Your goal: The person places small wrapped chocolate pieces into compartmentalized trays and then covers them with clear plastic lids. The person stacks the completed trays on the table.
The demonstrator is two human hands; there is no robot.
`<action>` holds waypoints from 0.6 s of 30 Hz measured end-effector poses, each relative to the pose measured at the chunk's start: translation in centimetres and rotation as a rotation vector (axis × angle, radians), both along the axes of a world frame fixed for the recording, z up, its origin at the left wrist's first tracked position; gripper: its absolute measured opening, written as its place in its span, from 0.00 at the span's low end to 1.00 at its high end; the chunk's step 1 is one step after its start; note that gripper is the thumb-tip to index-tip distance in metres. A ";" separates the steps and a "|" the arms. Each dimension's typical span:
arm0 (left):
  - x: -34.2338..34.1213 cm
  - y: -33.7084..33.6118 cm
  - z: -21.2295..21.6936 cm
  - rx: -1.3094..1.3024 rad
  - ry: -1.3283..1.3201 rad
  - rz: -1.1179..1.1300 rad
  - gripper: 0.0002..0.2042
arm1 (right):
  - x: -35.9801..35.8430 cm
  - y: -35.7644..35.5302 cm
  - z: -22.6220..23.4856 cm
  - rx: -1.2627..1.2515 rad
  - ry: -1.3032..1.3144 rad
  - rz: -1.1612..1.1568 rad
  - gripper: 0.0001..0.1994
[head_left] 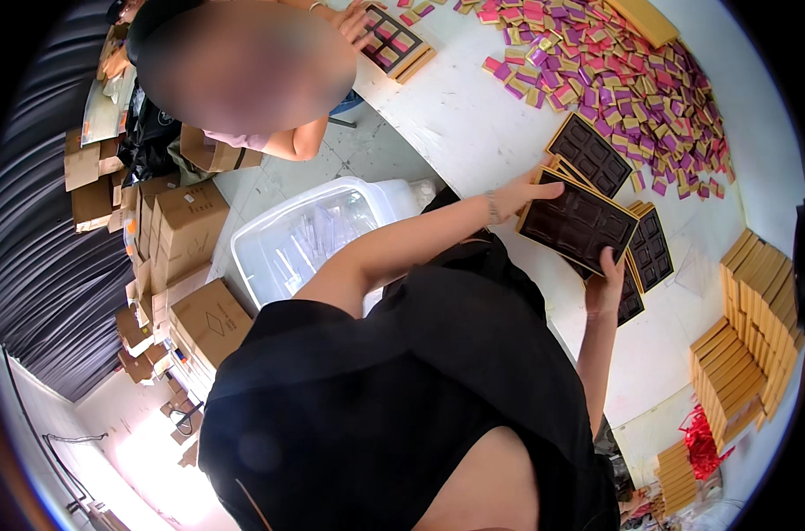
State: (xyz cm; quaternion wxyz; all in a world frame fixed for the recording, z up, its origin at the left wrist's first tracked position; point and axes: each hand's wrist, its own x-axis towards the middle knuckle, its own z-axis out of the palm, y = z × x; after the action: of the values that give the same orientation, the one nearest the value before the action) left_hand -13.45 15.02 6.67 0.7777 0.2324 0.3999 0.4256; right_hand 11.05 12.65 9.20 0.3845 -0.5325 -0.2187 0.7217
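Between my two hands is a gold-edged box with a dark brown compartment tray, its hollows facing up with nothing in them. My left hand grips the box's left corner, thumb on top. From the near right side my right hand closes on the edge, its thumb over the tray. Similar boxes lie on the table around and partly beneath: one dark tray box beyond the held one, another tray box to its right, and a partly covered tray box by my right hand.
Small pink, purple and gold wrapped pieces are heaped across the far white table. Stacks of gold boxes stand at right, near red shredded paper. A clear plastic bin is left. Across, another person's hand touches a partly filled tray.
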 end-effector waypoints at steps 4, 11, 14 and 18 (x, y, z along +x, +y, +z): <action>-5.0 -3.0 6.5 -0.068 -0.223 0.111 0.34 | -6.0 -2.2 1.4 0.244 -0.203 0.140 0.41; -15.7 -5.3 -0.4 -0.363 0.014 0.253 0.25 | -16.2 1.6 -3.4 -0.087 0.278 0.273 0.55; -14.6 -1.7 -1.4 -0.344 -0.027 0.133 0.25 | -15.8 3.1 -6.6 -0.078 0.169 0.180 0.52; -8.7 1.0 -3.8 -0.169 0.080 -0.061 0.28 | -9.6 2.3 -5.2 -0.022 0.214 0.030 0.40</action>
State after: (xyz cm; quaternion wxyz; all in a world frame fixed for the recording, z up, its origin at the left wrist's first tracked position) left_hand -22.11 16.05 2.92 0.7907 0.1947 0.4579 0.3567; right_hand 1.42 14.99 4.00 0.3888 -0.4533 -0.1765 0.7825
